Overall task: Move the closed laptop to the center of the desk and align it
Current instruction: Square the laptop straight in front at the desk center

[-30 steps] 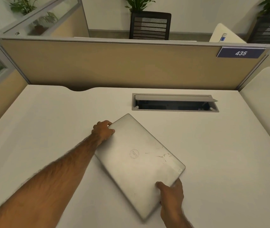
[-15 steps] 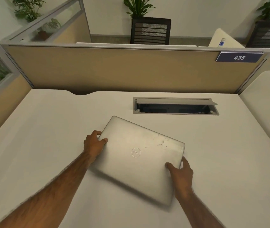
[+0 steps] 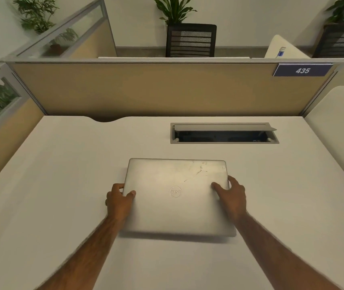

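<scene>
A closed silver laptop [image 3: 177, 185] lies in the middle of the white desk [image 3: 62, 185], its edges roughly parallel to the desk's back edge. The round logo on the lid faces up. My left hand [image 3: 120, 200] grips the laptop's left edge, thumb on the lid. My right hand [image 3: 230, 194] grips the right edge, thumb resting on top. A shadow runs under the near edge, so that edge may sit slightly off the surface.
An open cable tray [image 3: 224, 133] is recessed in the desk behind the laptop, to the right. A tan partition [image 3: 156, 91] with a blue "435" sign [image 3: 302, 70] closes the back. A second desk [image 3: 338, 126] adjoins on the right.
The laptop has turned from a steep diagonal to square with the desk. Both hands moved with it, from opposite corners to its left and right edges.
</scene>
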Demonstrator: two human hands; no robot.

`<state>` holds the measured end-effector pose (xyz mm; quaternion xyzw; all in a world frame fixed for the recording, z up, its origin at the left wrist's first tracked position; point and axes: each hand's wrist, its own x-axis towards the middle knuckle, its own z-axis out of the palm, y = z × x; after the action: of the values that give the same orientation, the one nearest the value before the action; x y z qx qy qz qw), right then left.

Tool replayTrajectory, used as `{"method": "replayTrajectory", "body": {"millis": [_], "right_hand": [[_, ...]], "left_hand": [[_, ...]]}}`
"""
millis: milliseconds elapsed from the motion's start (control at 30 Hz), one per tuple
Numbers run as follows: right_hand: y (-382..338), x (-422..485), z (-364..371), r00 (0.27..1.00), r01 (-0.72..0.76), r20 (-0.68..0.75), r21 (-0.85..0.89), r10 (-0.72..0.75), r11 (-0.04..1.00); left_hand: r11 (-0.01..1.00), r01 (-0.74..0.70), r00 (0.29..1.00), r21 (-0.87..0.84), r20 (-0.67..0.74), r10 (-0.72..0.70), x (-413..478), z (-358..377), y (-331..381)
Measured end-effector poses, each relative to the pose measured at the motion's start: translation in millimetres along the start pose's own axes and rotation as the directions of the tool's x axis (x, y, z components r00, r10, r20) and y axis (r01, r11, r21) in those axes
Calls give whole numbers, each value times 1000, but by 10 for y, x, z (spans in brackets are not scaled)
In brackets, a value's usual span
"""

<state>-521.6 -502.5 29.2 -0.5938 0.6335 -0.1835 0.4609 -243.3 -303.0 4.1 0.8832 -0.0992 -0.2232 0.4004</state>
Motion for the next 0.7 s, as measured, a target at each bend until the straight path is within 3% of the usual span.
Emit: {"method": "replayTrajectory", "body": {"millis": [400, 700], "right_hand": [[-42, 93, 54, 999, -24, 35, -203, 32, 979], [22, 118, 35, 997, -33, 57, -159, 42, 987]], "left_hand": [[998, 53, 998, 22, 15, -53, -119, 18, -74], [996, 49, 998, 75, 29, -51, -139, 71, -57]]}}
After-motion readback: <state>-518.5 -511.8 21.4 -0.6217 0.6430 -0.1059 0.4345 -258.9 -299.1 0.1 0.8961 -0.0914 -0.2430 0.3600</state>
